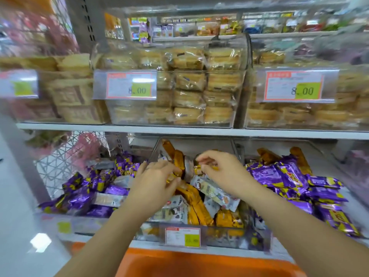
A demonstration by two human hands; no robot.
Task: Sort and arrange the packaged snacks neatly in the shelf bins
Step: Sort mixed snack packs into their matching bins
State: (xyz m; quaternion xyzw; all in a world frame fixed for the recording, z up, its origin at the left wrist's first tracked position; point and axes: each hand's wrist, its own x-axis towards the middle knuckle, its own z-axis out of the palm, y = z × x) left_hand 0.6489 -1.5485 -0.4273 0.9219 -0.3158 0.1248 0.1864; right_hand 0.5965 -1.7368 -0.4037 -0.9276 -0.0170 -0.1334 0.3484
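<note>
On the lower white shelf board (pixel 179 129) stand 3 bins side by side. The middle clear plastic bin (pixel 229 236) holds a jumble of gold foil snack packets (pixel 197 202) mixed with white and grey printed snack packets (pixel 215 193). Both of the person's hands reach into it.

The left hand (pixel 155 182) is over the centre of the bin, its fingers curled round a single gold packet (pixel 173 177) that it grips near the top of the pile. The right hand (pixel 223 170) is just beside it, towards the back of the bin, with fingers bent and thumb close to the fingertips. Blur hides whether it pinches anything, so I cannot tell.

Purple foil snack packets fill the left bin (pixel 79 196) and the right bin (pixel 289 176). A small price tag (pixel 182 235) hangs on the middle bin's front wall.

On the shelf above, a tall clear bin (pixel 237 108) is stacked with round tan cakes in clear wrappers (pixel 219 82). It carries a label reading 8.00 (pixel 125 84). A second 8.00 label (pixel 295 86) is on the bin to its right.

An orange plastic basket (pixel 199 264) sits below the forearms.
</note>
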